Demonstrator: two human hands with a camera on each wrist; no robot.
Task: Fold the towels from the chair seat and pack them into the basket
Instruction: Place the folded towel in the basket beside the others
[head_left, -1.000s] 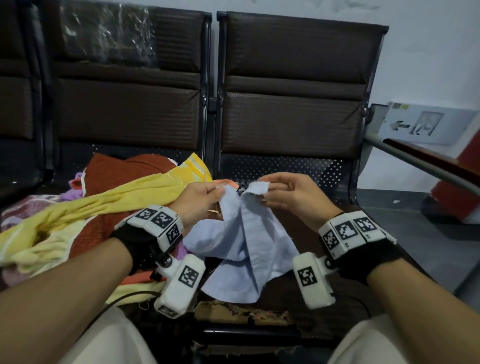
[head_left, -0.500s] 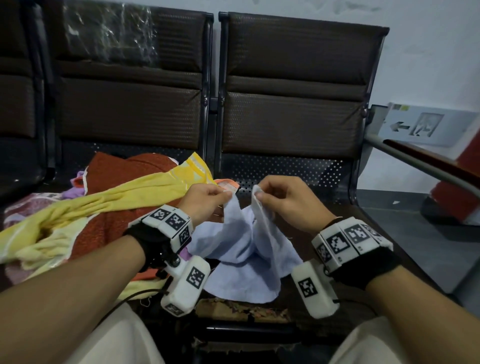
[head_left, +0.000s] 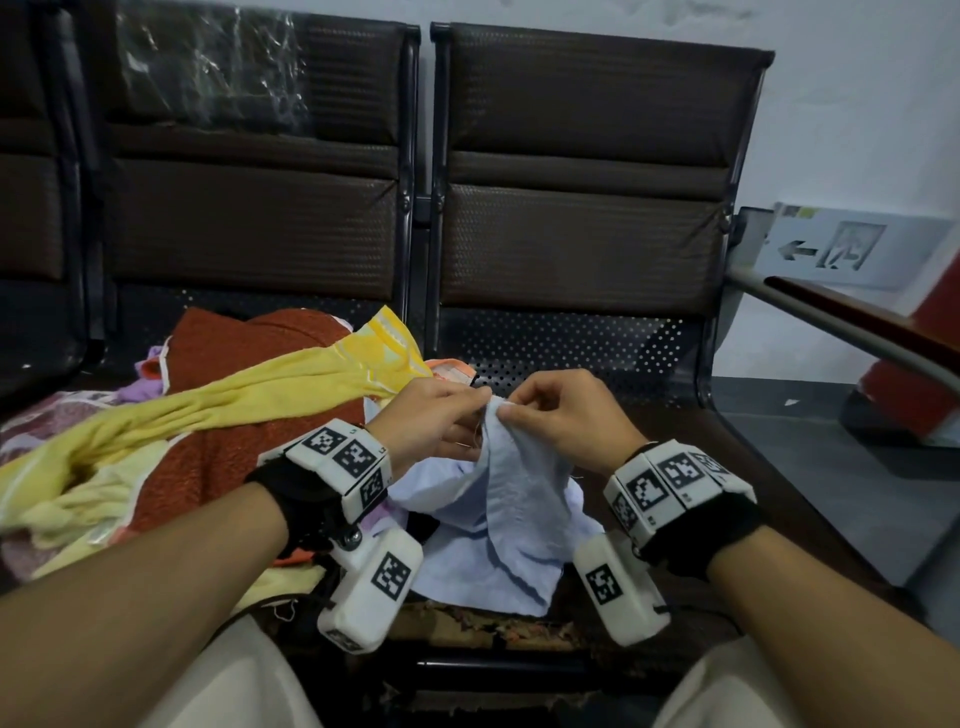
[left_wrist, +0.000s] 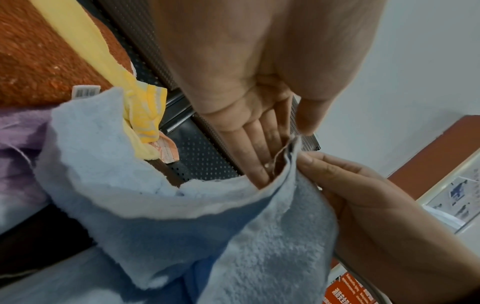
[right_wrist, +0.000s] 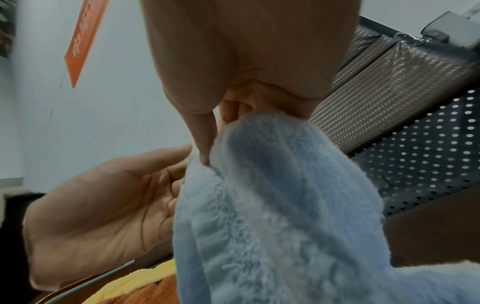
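A light blue towel (head_left: 511, 519) hangs from both hands above the right chair seat (head_left: 701, 467), its lower part resting on the seat. My left hand (head_left: 480, 402) and right hand (head_left: 506, 411) meet at its top edge, each pinching the cloth between thumb and fingers. The left wrist view shows the blue towel (left_wrist: 233, 236) with its corner held between the left thumb and fingers (left_wrist: 259, 156). In the right wrist view the right thumb (right_wrist: 203, 142) presses into the blue towel (right_wrist: 272, 205). No basket is in view.
A heap of towels covers the left seat: a yellow one (head_left: 234, 410), a rust one (head_left: 249, 353) and a purple one (head_left: 150, 358). Dark chair backs (head_left: 582, 208) stand behind. A slanted rail (head_left: 857, 332) runs at the right, and the seat's front edge (head_left: 493, 629) is worn.
The hands have come together, joining the two held parts of the blue towel's top edge. The towel now hangs as one narrow fold instead of spread between them.
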